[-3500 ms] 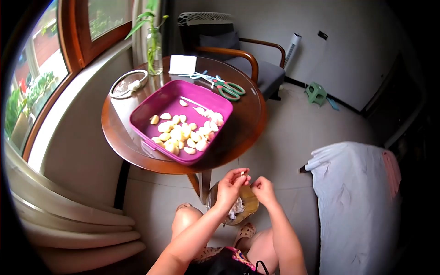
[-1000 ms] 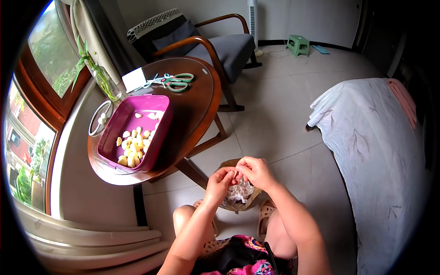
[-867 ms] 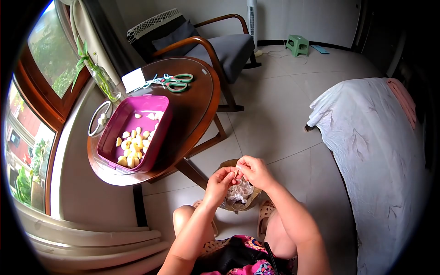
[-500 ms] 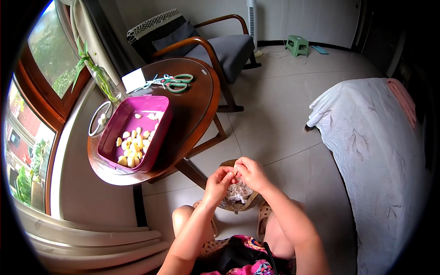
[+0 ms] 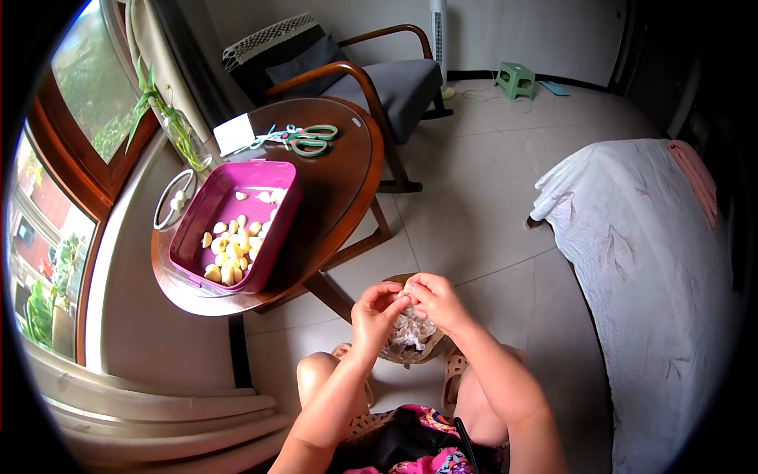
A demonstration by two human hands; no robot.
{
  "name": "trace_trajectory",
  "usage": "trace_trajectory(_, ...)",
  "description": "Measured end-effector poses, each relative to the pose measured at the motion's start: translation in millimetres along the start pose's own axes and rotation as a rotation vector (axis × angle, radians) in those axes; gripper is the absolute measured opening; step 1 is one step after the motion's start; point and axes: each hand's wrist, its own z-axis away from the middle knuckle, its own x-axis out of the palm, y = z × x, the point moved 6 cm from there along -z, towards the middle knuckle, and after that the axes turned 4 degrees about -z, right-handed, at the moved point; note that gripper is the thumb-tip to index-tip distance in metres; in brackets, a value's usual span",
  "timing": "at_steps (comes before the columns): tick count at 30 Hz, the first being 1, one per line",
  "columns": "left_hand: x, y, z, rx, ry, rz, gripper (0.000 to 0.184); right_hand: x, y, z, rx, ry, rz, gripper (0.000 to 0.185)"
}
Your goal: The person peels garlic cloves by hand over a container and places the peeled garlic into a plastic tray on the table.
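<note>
Left hand (image 5: pixel 374 317) and right hand (image 5: pixel 436 304) meet at the fingertips, fingers bent, both pinching one small, pale garlic clove (image 5: pixel 404 293); its outline is partly hidden by the fingers. Directly below: a bin (image 5: pixel 407 363) with a brownish, film-like liner, holding crumpled, whitish, translucent scraps (image 5: pixel 410 329). Beside the bin, a beige clog (image 5: pixel 454 378) with punched holes.

Forward and to the left, a table (image 5: pixel 343 182) of dark, glossy wood with a rounded edge. On it, a magenta tub (image 5: pixel 278 241), rectangular with rounded corners, smooth-walled. Peeled garlic cloves (image 5: pixel 233 251), smooth, cream to yellow, heaped toward its near end; a few whiter ones lie toward the far end. Beyond the tub: green-handled scissors (image 5: pixel 312 142), a flat white card (image 5: pixel 234 134) and a clear glass vase (image 5: pixel 185 142) with green stems. Left of the tub, a pale ring-shaped item (image 5: pixel 168 207).

Farther out: armchair (image 5: pixel 399 88), curved wooden arms, grey fabric seat; green stool (image 5: pixel 515 81) on grey floor tiles (image 5: pixel 474 170). Right side: draped pale cloth (image 5: pixel 632 261), wrinkled, with a folded pink cloth (image 5: pixel 695 180) on top.
</note>
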Motion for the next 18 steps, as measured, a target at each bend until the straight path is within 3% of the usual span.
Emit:
trace_trajectory(5, 3.7, 0.3, 0.4, -0.084, -0.064, 0.198, 0.017, 6.7, 2.0, 0.4, 0.041, -0.069, -0.145, 0.013)
trace_trajectory(11, 1.7, -5.7, -4.4, -0.155, -0.052, 0.482, 0.02, -2.0, 7.0, -4.7, 0.022, 0.039, -0.243, 0.015)
trace_trajectory(15, -2.8, -6.9, -4.6, -0.195, -0.02, 0.527, 0.02, -16.6, 10.9, -11.2, 0.081, 0.159, -0.075, 0.012)
trace_trajectory(18, -6.6, -2.5, -5.1, -0.189, 0.011, 0.504, 0.02, -46.2, 17.3, -25.1, 0.057, 0.288, 0.466, 0.018)
